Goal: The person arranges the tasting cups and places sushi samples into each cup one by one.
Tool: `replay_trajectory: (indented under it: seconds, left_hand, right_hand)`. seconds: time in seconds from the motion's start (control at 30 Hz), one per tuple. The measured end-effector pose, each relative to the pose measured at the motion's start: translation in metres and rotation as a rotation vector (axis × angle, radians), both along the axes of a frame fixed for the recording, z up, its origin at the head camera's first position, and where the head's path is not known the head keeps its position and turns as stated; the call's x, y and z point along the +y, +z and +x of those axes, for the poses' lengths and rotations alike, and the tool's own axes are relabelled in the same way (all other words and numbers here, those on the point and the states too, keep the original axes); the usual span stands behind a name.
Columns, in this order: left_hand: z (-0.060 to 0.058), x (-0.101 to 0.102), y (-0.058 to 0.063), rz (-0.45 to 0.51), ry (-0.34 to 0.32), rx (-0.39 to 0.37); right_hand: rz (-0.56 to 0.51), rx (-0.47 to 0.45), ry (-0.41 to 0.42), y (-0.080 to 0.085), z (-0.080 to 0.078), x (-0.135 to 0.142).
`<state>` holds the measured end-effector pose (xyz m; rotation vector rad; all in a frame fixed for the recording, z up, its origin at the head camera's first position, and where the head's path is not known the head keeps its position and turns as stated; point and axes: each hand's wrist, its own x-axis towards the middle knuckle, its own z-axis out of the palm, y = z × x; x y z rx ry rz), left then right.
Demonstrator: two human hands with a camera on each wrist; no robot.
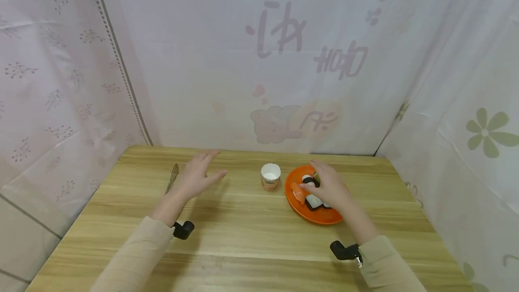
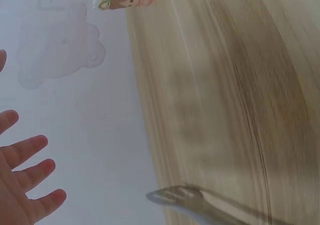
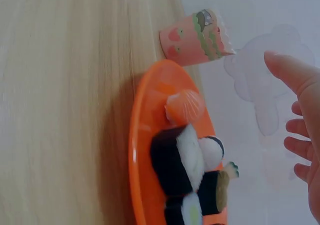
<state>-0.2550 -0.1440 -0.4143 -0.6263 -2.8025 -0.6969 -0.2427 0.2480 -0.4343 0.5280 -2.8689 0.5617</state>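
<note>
My left hand (image 1: 198,177) hangs above the table's left side, fingers spread and holding nothing. Under it lies a slotted metal utensil (image 1: 172,178), partly hidden by the hand and forearm; its exact kind is unclear. My right hand (image 1: 330,187) hovers, fingers apart, over an orange plate (image 1: 299,211) and covers part of it in the head view. Several toy-like sushi pieces sit on the plate, among them a salmon-coloured piece (image 3: 186,107) and a black-wrapped white block (image 3: 172,160). Between the hands stands a small pink paper cup (image 1: 270,183) with a scalloped white rim.
The wood-grain table (image 1: 243,233) ends at a pale printed curtain (image 1: 202,80) behind, and similar cloth hangs on both sides. Black wrist mounts (image 1: 183,230) are strapped at the cuffs of the beige sleeves.
</note>
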Motion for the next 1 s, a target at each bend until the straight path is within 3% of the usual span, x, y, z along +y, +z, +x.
replay_trajectory:
  seconds: [0.57, 1.0]
  left_hand:
    - [-0.005, 0.029, -0.014, 0.132, -0.033, -0.021]
    - [-0.009, 0.044, -0.022, 0.128, -0.013, -0.083]
  right_hand:
    - [-0.149, -0.043, -0.041, -0.027, -0.008, -0.022]
    - [-0.290, -0.106, -0.059, -0.042, -0.013, -0.036]
